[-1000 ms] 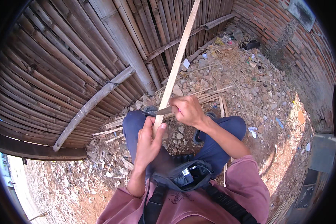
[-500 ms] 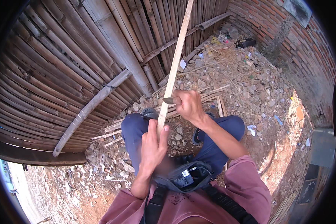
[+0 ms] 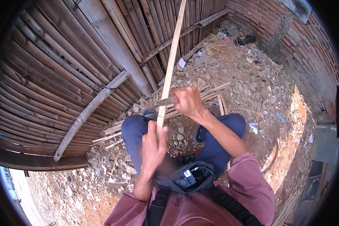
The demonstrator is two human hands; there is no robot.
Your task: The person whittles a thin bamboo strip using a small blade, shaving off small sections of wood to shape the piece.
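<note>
A long pale bamboo strip [image 3: 172, 60] rises from between my knees toward the top of the view. Its near end is gripped by my left hand [image 3: 153, 147], thumb on one side and fingers on the other. My right hand [image 3: 188, 101] is closed around a knife, whose handle is hidden in the fist. The dark knife blade [image 3: 165, 101] lies across the strip, a little above my left hand. Below the knife, several more bamboo strips [image 3: 214, 90] lie in a loose bundle on the ground past my feet.
A bamboo slat wall [image 3: 64, 64] with a crosswise pole [image 3: 92, 113] stands at the left. Rubble [image 3: 245, 90] covers the ground, with straw and litter near the far corner. A brick wall [image 3: 309, 49] runs along the right. An open black waist bag [image 3: 188, 179] rests at my lap.
My right hand and the knife have shifted slightly left and up. The strip's upper part leans a little further left in view. My left hand keeps its hold.
</note>
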